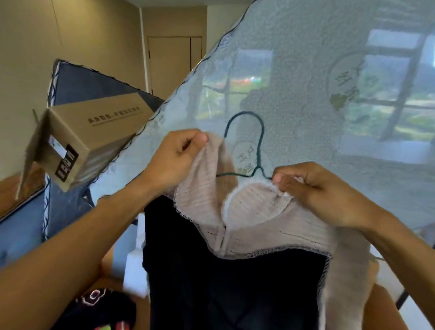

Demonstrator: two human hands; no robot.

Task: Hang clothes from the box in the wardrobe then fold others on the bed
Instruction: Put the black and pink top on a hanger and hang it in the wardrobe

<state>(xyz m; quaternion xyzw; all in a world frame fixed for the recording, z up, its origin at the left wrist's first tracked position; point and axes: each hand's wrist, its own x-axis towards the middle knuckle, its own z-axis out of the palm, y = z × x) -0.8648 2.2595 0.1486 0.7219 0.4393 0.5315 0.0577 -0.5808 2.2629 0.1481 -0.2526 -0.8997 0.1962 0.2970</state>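
I hold up a garment [253, 232] with a pale pink knitted top, a white-trimmed neckline and a black lower part. A dark green wire hanger [250, 146] sticks out of its neck, hook upward. My left hand [179, 157] pinches the pink fabric at the left shoulder. The fingers of my right hand [308, 189] pinch the collar edge where the hanger wire comes out on the right. Most of the hanger's arms are hidden inside the garment. Behind it stands a pale fabric wardrobe cover [316, 81] printed with a window scene.
A cardboard box [91, 143] lies on top of a blue fabric wardrobe [72, 86] at the left. Dark clothes with a red and green print [102, 315] lie below at the bottom left. Beige walls and a door [171, 64] are at the back.
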